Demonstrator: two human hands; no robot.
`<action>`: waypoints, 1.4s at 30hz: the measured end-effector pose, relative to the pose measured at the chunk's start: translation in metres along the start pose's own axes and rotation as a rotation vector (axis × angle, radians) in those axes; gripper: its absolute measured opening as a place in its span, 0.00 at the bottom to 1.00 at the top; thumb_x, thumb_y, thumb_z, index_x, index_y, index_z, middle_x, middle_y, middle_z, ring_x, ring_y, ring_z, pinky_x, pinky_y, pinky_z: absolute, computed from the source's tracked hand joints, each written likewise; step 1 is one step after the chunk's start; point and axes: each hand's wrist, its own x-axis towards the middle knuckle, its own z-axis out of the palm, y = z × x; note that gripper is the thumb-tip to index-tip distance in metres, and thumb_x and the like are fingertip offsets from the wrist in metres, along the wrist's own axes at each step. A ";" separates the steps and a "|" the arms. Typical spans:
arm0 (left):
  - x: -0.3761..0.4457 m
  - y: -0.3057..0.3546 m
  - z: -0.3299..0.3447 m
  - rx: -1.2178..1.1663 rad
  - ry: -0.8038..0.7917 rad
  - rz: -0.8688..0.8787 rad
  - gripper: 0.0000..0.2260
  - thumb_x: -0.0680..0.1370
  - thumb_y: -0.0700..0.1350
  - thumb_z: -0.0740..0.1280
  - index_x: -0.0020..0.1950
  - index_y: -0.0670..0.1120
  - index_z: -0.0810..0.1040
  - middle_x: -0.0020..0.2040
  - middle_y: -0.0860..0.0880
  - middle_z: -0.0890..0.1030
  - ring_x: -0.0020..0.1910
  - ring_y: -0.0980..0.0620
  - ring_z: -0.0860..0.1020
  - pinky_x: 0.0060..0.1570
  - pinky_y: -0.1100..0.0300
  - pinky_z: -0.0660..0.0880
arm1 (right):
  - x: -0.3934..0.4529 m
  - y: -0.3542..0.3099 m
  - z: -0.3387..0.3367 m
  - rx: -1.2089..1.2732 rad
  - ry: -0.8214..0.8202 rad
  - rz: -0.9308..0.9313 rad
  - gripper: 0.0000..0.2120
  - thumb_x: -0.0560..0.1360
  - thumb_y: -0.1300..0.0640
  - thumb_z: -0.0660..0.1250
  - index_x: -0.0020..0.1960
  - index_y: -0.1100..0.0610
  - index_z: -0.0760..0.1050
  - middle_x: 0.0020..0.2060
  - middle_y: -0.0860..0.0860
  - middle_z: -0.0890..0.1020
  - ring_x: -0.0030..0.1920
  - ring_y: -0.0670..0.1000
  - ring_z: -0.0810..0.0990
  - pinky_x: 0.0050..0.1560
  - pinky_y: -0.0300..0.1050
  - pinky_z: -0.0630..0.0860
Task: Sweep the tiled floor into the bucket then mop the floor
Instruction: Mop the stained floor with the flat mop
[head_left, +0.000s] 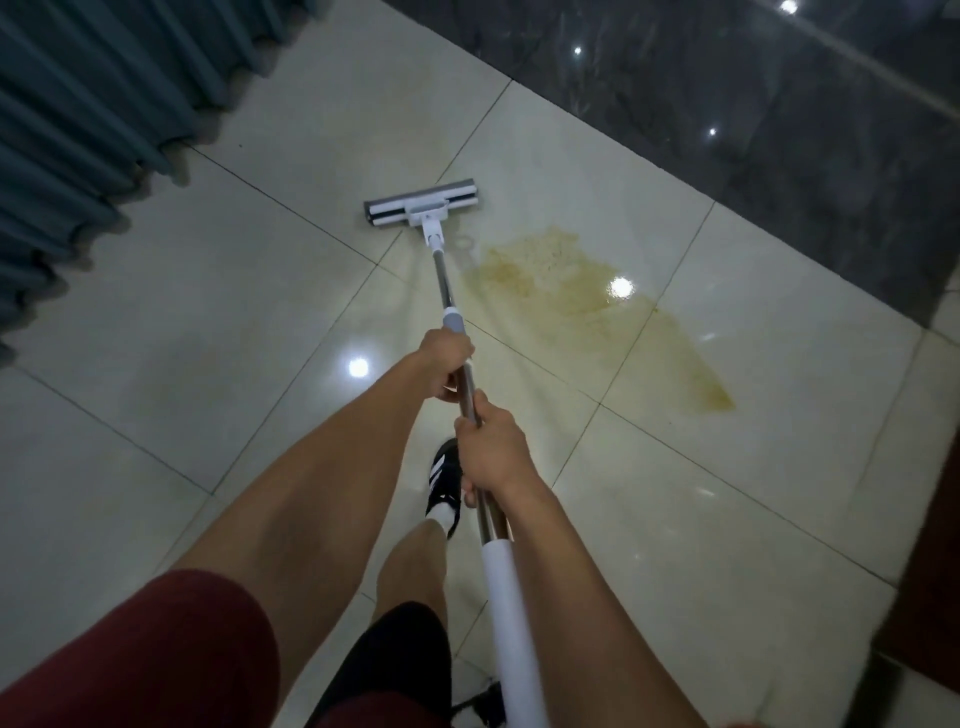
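1. Mopping stage, by the look of it: mop (457, 332) held two-handed, no bucket or broom in view.
2. Left hand (447, 364) wrapped round the steel shaft just below the grey collar, at frame centre; right hand (493, 457) curled round the same shaft lower down, just above the white grip sleeve.
3. Mop head (421, 208) flat on the tiled floor (208, 322) in the upper middle of the frame, just left of and beyond the yellowish spill (597, 301), apparently not yet on it.
4. Spill spread from centre towards the right, across a grout line, wet and glossy, speckled with what looks like grit.
5. Risk: dragging the head sideways through the puddle in one pass, likely smearing it wider instead of lifting it, with grit scratching or lodging in the grout.
6. Risk: black shoe (444, 488) planted just behind the hands, near the wet patch; a step to the right onto glossy wet tile could mean a slip.
7. Risk: pushing further towards the upper left could bring the head against the blue-grey curtain (78, 130) hem and soil it.
8. Risk: dirty water carried onto the dark tile band (727, 104) at the upper right, leaving streaks.
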 end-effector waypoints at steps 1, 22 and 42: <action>-0.012 -0.018 0.011 0.003 -0.017 -0.002 0.09 0.83 0.42 0.63 0.58 0.37 0.74 0.45 0.40 0.77 0.39 0.43 0.77 0.34 0.50 0.76 | -0.013 0.021 0.001 -0.003 0.005 0.001 0.23 0.83 0.56 0.55 0.76 0.43 0.63 0.43 0.57 0.80 0.26 0.52 0.76 0.25 0.42 0.75; -0.198 -0.353 0.159 0.217 -0.159 -0.051 0.11 0.83 0.43 0.63 0.61 0.38 0.73 0.49 0.39 0.78 0.44 0.42 0.79 0.48 0.45 0.81 | -0.278 0.343 0.080 0.171 0.082 0.084 0.21 0.82 0.58 0.55 0.74 0.45 0.65 0.35 0.53 0.74 0.24 0.48 0.71 0.24 0.40 0.72; -0.264 -0.523 0.071 0.187 -0.159 0.131 0.06 0.81 0.39 0.65 0.56 0.39 0.74 0.43 0.41 0.77 0.38 0.45 0.78 0.35 0.51 0.78 | -0.407 0.392 0.250 0.286 0.263 0.036 0.23 0.81 0.61 0.59 0.74 0.46 0.69 0.33 0.50 0.74 0.28 0.47 0.73 0.29 0.41 0.74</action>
